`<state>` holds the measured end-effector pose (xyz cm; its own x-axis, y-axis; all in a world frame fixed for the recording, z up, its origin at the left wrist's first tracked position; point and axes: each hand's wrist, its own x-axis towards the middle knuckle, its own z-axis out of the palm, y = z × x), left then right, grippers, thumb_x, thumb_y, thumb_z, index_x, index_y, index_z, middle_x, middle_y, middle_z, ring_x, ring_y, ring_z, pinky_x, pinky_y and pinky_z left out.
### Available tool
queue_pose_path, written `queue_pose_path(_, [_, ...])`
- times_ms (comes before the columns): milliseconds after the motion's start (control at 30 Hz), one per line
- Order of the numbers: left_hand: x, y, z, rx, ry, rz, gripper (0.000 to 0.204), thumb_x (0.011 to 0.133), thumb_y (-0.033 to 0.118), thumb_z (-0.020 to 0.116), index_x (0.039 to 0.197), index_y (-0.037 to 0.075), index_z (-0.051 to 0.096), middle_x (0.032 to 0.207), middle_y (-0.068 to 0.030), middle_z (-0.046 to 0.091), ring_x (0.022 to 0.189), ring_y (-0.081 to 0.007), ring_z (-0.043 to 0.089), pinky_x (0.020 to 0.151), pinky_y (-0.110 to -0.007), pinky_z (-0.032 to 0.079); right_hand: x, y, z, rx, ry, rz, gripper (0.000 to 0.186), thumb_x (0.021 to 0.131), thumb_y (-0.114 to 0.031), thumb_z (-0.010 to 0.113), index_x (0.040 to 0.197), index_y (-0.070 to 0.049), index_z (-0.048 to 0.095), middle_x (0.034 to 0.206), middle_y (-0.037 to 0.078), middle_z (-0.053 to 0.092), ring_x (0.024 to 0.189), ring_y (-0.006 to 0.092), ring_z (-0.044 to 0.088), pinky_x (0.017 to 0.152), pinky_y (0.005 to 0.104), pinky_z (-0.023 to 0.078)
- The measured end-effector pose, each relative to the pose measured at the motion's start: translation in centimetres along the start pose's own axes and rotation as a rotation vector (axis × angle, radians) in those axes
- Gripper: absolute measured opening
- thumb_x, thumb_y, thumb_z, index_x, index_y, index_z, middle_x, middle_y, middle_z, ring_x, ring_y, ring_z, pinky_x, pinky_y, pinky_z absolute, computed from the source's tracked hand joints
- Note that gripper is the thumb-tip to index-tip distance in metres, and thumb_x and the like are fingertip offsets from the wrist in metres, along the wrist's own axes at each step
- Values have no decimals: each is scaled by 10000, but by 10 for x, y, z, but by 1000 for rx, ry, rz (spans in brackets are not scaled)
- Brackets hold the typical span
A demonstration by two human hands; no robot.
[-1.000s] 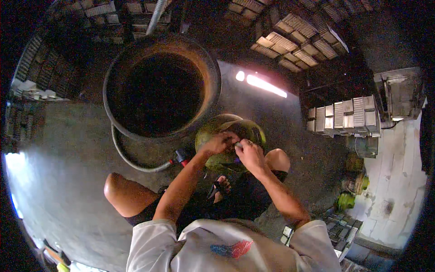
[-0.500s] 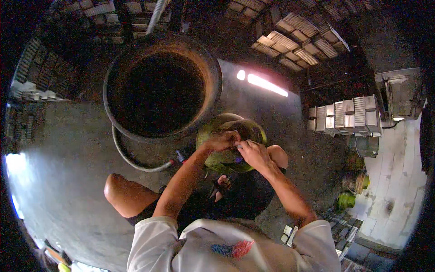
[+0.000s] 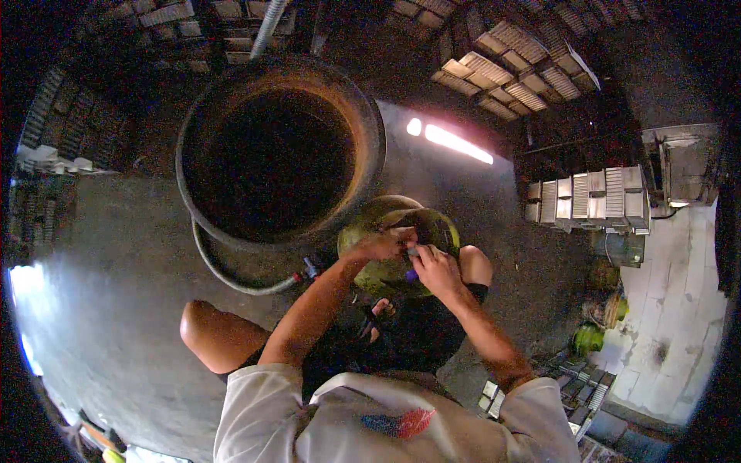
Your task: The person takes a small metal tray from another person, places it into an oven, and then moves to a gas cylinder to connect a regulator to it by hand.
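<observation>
A green gas cylinder (image 3: 378,276) stands between my knees, its round collar facing up. Over its top, my left hand (image 3: 388,244) reaches in from the left with the fingers closed near the valve. Opposite it, my right hand (image 3: 435,268) has thumb and fingers pinched together around something small and pale that I cannot make out. The fingertips of both hands nearly meet, and they hide most of the valve. A small purple spot (image 3: 411,275) shows on the cylinder below the right fingertips. To the left lies a dark regulator (image 3: 311,267) on the end of a grey hose (image 3: 231,282).
A large round drum (image 3: 372,147) with a dark inside and rusty inner wall stands ahead on the left. Stacked trays or slatted boxes (image 3: 590,197) line the right side; more hang around the far edge. Other green cylinders (image 3: 588,339) stand near the pale floor strip (image 3: 656,309).
My right hand has dropped slightly and its fingers have shifted at the cylinder's top, uncovering more of the purple spot. The left hand stays near the valve.
</observation>
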<state>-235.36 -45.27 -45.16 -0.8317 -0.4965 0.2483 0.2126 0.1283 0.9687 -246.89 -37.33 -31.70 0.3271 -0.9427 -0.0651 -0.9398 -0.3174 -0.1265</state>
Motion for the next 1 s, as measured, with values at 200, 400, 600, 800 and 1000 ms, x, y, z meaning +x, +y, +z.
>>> queue_pose_path(200, [-10,28,2,37,95,-142,131,779,105,472,894,47,447,845,-81,468,819,-199,430,752,-334,372,-2,-2,3,108,64,57,145,802,-143,498,916,-59,527,719,118,541,640,270,569,516,375,478])
queue_pose_path(400, [-11,-13,19,-66,59,-191,178,795,119,456,958,48,443,890,-96,468,825,-201,419,760,-331,366,-3,-1,11,141,104,116,102,791,-158,522,837,-68,509,694,125,546,607,300,564,520,402,471])
queue_pose_path(600, [-24,-51,26,164,60,-30,332,822,174,455,1126,46,415,1013,-97,480,930,-216,452,834,-335,365,-4,-2,12,162,97,195,135,773,-176,552,836,-62,513,716,135,558,623,324,561,542,418,464])
queue_pose_path(800, [-53,22,17,-119,32,-180,337,861,277,465,1089,29,462,976,-110,520,924,-226,493,813,-330,385,-4,1,16,221,131,172,124,788,-193,534,834,-79,519,714,130,565,619,323,562,540,427,461])
queue_pose_path(1000, [-37,53,13,-107,457,-291,232,851,232,526,925,14,503,856,-74,538,829,-194,516,763,-303,406,-5,1,13,310,124,193,136,790,-188,542,859,-72,528,746,134,579,670,327,574,581,416,468])
